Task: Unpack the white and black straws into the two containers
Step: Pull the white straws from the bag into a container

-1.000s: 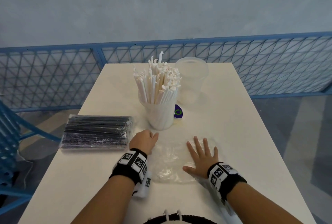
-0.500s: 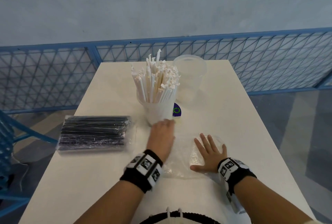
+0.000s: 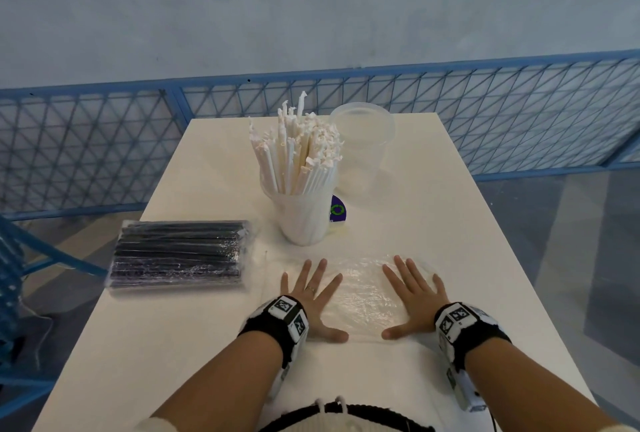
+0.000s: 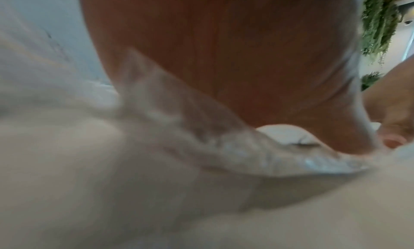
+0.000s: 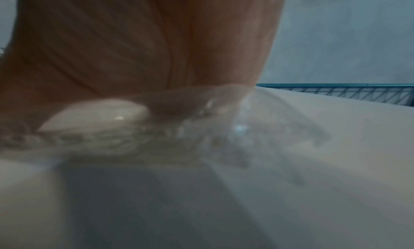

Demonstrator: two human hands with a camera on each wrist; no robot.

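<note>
White straws (image 3: pixel 298 151) stand upright in a white cup (image 3: pixel 303 216) at the table's middle. Behind it to the right stands a clear plastic container (image 3: pixel 362 140) with nothing in it. A sealed pack of black straws (image 3: pixel 180 253) lies flat at the table's left edge. An emptied clear plastic wrapper (image 3: pixel 363 296) lies flat in front of the cup. My left hand (image 3: pixel 311 296) presses its left side and my right hand (image 3: pixel 410 293) its right side, both palms down with fingers spread. In the wrist views the wrapper (image 4: pixel 224 143) (image 5: pixel 201 122) shows crumpled under each palm.
A white table (image 3: pixel 450 241) runs away from me, with a blue mesh railing (image 3: pixel 519 109) behind and beside it. A purple round sticker (image 3: pixel 337 209) lies beside the white cup. A blue chair (image 3: pixel 20 275) stands at the left.
My left hand has moved from beside the white cup onto the wrapper and spread flat. My right hand has stayed on the wrapper, which is now pressed flatter.
</note>
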